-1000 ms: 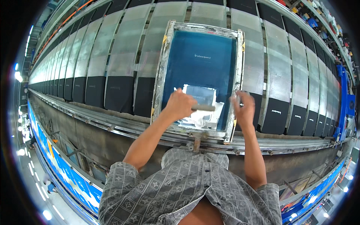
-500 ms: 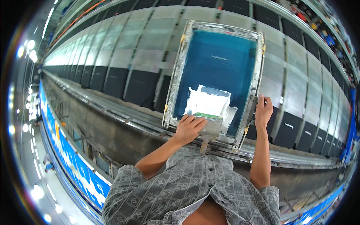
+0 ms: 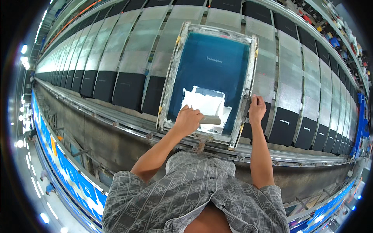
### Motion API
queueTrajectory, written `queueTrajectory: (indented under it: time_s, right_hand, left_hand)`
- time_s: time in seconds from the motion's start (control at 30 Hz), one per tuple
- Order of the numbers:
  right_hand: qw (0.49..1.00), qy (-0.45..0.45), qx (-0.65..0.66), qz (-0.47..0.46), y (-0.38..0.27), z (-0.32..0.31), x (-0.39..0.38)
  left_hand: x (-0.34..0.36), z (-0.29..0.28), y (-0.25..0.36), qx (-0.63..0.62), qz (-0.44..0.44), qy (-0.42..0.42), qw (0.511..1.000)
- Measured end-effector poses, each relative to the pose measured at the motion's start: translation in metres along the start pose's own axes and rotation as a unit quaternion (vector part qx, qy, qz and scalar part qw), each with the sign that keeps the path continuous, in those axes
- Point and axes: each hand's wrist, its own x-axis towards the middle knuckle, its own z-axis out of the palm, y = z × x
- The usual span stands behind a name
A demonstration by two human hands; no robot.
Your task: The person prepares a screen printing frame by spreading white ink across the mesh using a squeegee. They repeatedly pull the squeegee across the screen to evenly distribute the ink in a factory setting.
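A screen-printing frame (image 3: 251, 70) with a blue mesh (image 3: 210, 72) lies across the pallets in front of me. White ink (image 3: 202, 99) covers the near part of the mesh in a ragged patch. My left hand (image 3: 188, 120) is closed on a squeegee (image 3: 210, 119) at the near edge of the ink; the tool shows as a narrow greyish bar to the right of my fingers. At the right side of the frame my right hand (image 3: 257, 110) has its fingers curled closed on the rail. A small pale printed line shows on the upper mesh.
A long row of pallets (image 3: 289, 77) runs to both sides, with black fabric pieces (image 3: 285, 126) on their near ends, some bearing white prints. A metal rail (image 3: 264, 156) runs between me and the pallets. Blue-and-white panelling (image 3: 70, 155) stands at lower left.
My left hand has moved slightly up the screen, and the squeegee has tilted from showing its broad face to showing a narrow edge. The whole scene has shifted a little leftward in view.
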Motion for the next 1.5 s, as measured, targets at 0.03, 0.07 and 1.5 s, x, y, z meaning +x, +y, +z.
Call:
queueTrajectory:
  time_s: [0.03,0.07,1.5]
  right_hand:
    - [1.000,-0.011,-0.021,0.015,-0.004,0.003,-0.003]
    - [0.999,-0.019,-0.027,0.029,-0.007,0.003,-0.004]
    - [0.836,-0.426,-0.193,-0.285,-0.103,0.010,-0.108]
  left_hand:
    - [-0.001,-0.005,-0.002,0.008,-0.009,-0.027,1.000]
    - [0.002,-0.009,-0.007,0.005,0.005,-0.065,0.998]
    - [0.027,-0.022,-0.026,-0.043,0.026,-0.144,0.988]
